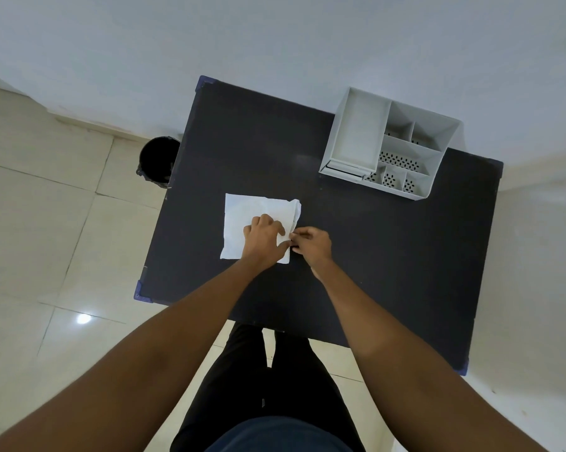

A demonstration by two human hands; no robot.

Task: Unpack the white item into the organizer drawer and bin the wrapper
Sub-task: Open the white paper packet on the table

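A flat white wrapped package (pixel 246 213) lies on the dark table (pixel 373 256), left of the middle. My left hand (pixel 264 238) rests on top of its near right part, fingers curled down onto it. My right hand (pixel 311 244) pinches the package's right edge, where the wrapper is crumpled. A grey-white desk organizer (pixel 356 132) stands at the table's far right, with a drawer front low on its near side. A black bin (pixel 157 159) stands on the floor beside the table's far left edge.
The organizer has one large tray and several small perforated compartments. A white wall runs along the far side of the table. Pale floor tiles surround it. My legs stand at the table's near edge.
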